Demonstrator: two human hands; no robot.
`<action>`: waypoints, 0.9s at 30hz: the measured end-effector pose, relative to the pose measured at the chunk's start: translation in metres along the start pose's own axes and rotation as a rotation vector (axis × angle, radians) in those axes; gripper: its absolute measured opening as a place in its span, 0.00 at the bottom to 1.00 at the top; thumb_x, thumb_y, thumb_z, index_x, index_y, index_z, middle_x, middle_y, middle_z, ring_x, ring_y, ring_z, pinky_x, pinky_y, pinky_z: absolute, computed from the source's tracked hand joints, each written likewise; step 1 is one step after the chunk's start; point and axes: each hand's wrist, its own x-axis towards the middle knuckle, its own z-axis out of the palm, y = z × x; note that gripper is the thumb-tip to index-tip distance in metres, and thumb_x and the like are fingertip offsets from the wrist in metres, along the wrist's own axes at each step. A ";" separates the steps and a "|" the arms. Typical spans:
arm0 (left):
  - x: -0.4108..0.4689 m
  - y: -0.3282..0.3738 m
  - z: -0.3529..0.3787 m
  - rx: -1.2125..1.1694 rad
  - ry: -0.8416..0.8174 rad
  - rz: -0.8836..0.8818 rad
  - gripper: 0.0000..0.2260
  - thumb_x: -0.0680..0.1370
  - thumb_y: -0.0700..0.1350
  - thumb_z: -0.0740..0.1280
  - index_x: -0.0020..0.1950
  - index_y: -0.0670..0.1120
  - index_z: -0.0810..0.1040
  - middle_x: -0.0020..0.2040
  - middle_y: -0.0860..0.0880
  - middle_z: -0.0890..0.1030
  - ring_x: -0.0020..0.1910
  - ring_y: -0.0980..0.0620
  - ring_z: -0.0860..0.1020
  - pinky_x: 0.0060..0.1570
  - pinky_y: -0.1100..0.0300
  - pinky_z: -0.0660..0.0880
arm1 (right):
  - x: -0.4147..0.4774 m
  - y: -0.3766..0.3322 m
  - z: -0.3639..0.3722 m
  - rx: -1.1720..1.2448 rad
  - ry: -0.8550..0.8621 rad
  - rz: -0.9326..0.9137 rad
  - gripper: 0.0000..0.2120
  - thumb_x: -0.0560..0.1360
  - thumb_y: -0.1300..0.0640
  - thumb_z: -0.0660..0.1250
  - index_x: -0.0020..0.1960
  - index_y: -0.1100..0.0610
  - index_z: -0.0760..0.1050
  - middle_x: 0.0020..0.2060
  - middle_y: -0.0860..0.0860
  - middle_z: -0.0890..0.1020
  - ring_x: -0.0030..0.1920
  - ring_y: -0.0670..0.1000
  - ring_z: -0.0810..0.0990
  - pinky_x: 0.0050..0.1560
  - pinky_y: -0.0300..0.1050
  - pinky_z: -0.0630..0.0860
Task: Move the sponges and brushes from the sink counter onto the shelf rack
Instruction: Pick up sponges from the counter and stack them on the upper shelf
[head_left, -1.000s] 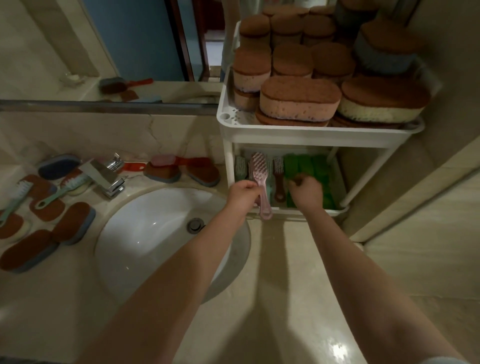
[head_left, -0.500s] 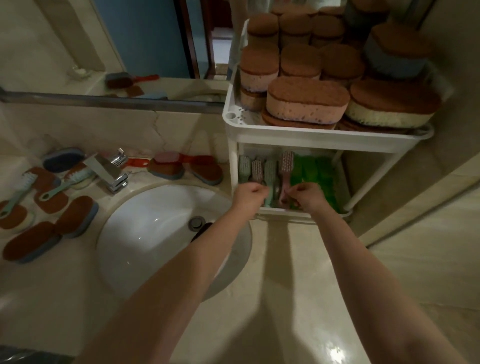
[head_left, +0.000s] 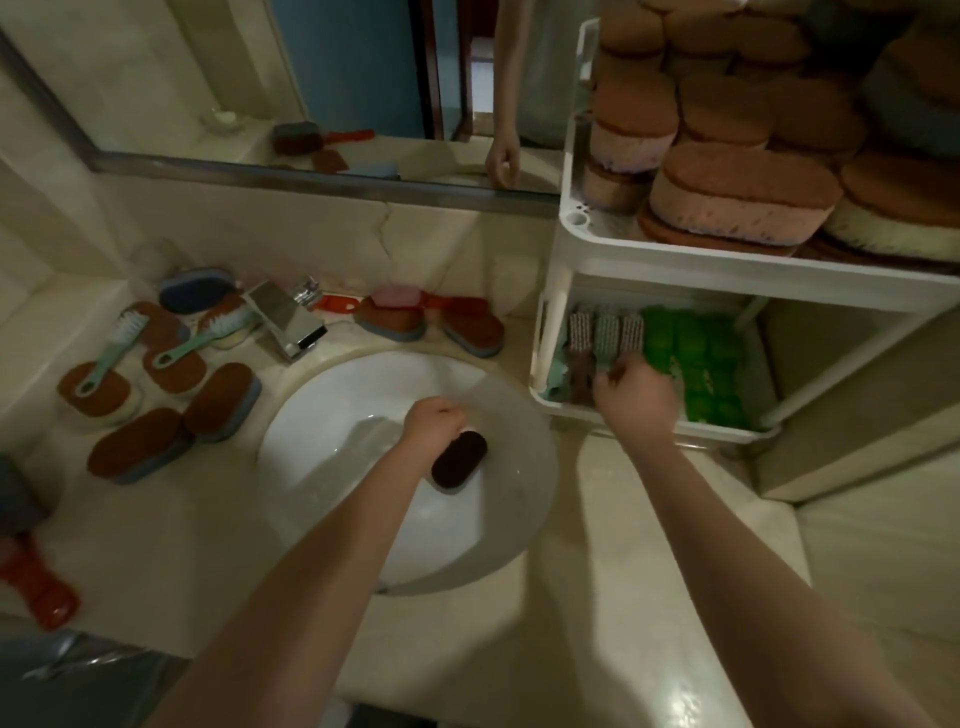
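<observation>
The right hand (head_left: 636, 397) reaches into the lower tier of the white shelf rack (head_left: 727, 273), which stands on the far right of the bench (head_left: 519, 649). Its fingers bend down over the handles of the brushes (head_left: 605, 332) lined up at the left end of that tier. I cannot tell whether it clasps one of them or only rests on them. Green scrub pads (head_left: 696, 353) fill the tier just to the right of the brushes. The top tier is stacked with brown-topped sponges (head_left: 743, 192).

The left hand (head_left: 434, 423) hangs over the white sink (head_left: 519, 519) with its fingers curled. A dark brown sponge (head_left: 460, 461) shows just beside and below its heel. I cannot tell whether the hand grips it or it lies in the basin.

On the bench to the left of the sink, several brown sponges (head_left: 135, 447) lie flat, and two mint-handled brushes (head_left: 117, 343) rest across some of them. A blue sponge (head_left: 195, 291) sits further back, near the chrome tap (head_left: 283, 319). Behind the sink, to the right of the tap, a pink sponge (head_left: 397, 299) lies on top of a brown one, with a red-handled brush (head_left: 472, 327) just beside it. A red object (head_left: 39, 587) sits at the near left edge. A mirror (head_left: 260, 78) runs along the far wall.
</observation>
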 end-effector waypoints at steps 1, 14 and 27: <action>0.002 -0.004 -0.006 0.026 -0.001 -0.002 0.06 0.74 0.40 0.65 0.36 0.43 0.75 0.35 0.43 0.76 0.34 0.48 0.73 0.40 0.57 0.70 | -0.015 -0.010 0.004 0.014 0.038 -0.041 0.12 0.75 0.48 0.62 0.51 0.56 0.76 0.50 0.61 0.80 0.49 0.62 0.80 0.42 0.47 0.73; 0.041 -0.088 -0.105 0.269 -0.049 0.070 0.07 0.76 0.43 0.66 0.51 0.42 0.78 0.49 0.45 0.78 0.54 0.44 0.77 0.54 0.56 0.72 | -0.072 -0.063 0.156 -0.357 -0.606 -0.368 0.24 0.73 0.59 0.65 0.68 0.53 0.65 0.60 0.53 0.74 0.61 0.56 0.74 0.56 0.49 0.74; 0.093 -0.106 -0.125 0.262 -0.061 0.095 0.12 0.76 0.44 0.67 0.57 0.41 0.76 0.58 0.43 0.79 0.56 0.45 0.76 0.54 0.58 0.71 | -0.071 -0.069 0.230 -0.801 -0.545 -0.804 0.22 0.70 0.53 0.73 0.62 0.53 0.72 0.60 0.54 0.75 0.62 0.57 0.73 0.58 0.50 0.73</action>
